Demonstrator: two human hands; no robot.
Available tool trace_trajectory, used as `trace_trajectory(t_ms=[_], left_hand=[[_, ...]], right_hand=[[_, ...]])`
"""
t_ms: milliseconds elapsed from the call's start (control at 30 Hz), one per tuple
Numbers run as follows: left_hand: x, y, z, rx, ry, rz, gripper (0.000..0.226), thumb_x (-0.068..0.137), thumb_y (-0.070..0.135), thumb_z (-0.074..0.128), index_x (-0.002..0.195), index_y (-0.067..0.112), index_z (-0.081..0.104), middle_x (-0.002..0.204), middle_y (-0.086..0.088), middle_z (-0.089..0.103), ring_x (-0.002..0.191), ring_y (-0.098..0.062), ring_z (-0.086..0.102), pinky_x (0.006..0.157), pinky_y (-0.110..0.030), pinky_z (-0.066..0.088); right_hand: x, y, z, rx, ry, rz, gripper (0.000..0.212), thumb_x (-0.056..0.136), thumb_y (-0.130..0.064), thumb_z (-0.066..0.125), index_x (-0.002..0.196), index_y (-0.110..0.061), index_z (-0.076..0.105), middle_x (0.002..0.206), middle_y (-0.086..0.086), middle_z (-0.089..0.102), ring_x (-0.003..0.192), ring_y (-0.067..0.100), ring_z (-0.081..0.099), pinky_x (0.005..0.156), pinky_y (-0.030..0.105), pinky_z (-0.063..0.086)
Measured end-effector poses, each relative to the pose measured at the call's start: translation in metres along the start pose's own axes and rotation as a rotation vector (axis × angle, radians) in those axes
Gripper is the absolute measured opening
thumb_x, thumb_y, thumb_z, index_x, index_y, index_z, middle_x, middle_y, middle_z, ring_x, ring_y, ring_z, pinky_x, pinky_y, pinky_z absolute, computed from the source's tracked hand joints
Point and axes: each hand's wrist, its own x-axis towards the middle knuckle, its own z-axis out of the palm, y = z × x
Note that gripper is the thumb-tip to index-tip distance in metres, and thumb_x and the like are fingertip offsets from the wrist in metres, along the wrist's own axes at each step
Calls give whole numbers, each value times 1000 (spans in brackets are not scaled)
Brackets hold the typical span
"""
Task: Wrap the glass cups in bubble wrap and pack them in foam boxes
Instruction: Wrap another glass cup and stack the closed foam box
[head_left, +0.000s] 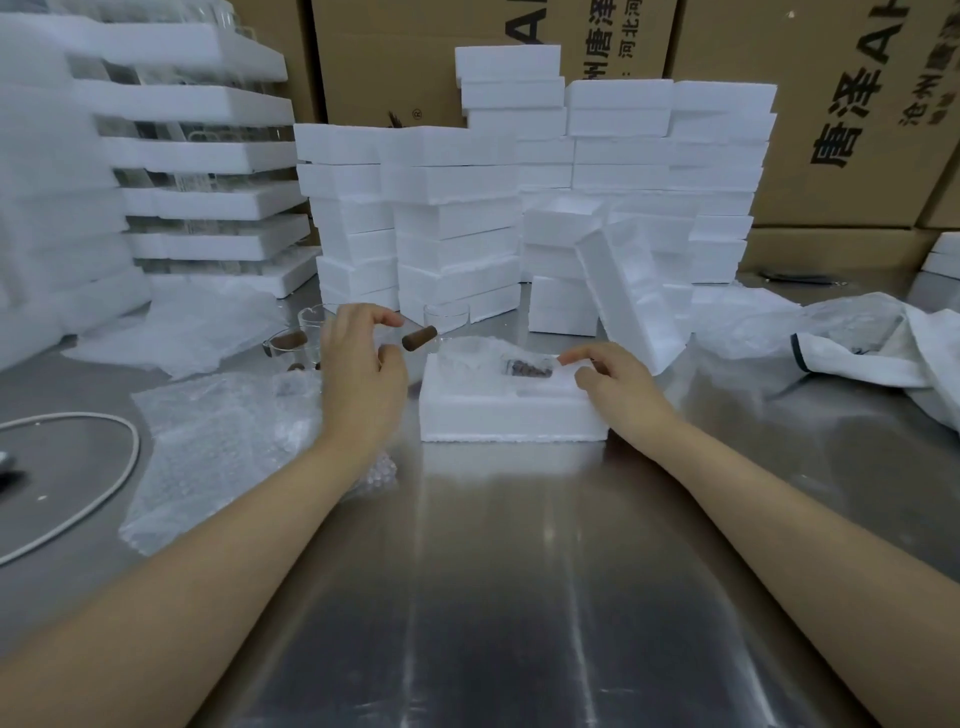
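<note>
Brushed-steel table (519, 597) nearest, both forearms stretched over it. Open white foam box (514, 415) at table centre: bubble-wrapped glass cup (462, 358) seated in left compartment, second wrapped piece with brown part (527, 366) in right. Right hand (618, 387) on box's right end, fingertips on wrap; pinch or press, cannot tell. Left hand (358, 374) loosely curled, grasping nothing, near brown cylindrical stopper (420, 338). Judgement: this box nearly filled. Left to do: white foam lid (631, 301), leaning behind, not yet on; clear unwrapped glass cups (311, 327) beyond left hand; loose bubble-wrap sheets (223, 441) ready.
</note>
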Motion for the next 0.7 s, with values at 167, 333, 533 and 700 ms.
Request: trace_trajectory(t_ms=[167,333,533,700], left_hand=[[5,-25,-8,645,-195,110,46,84,8,54,130,7,51,140,-9,44,133,-28,28,115,-40,14],[4,-31,-3,748,-269,94,40,88,18,51,128,12,53,141,-6,41,134,-27,27,117,-47,-1],[2,-28,-2,797,-324,80,40,87,17,51,126,14,54,148,-6,33,137,-27,23,117,-50,-3],[3,-25,-2,675,-230,136,44,86,9,52,130,14,52,150,-7,33,139,-27,21,117,-45,2]], right_hand=[[0,-2,0,-21,29,-9,27,94,-8,43,98,-26,63,109,-5,50,98,8,45,72,10,31],[-2,-4,-1,-12,56,-57,24,97,-11,43,101,-18,66,121,-1,48,106,5,43,74,-7,25],[-2,-5,1,-3,163,-75,21,95,-9,47,96,-16,67,110,-1,52,99,9,49,76,-1,31],[1,4,-19,-236,613,-130,23,82,-3,57,102,-13,63,131,8,40,125,24,35,103,34,33]])
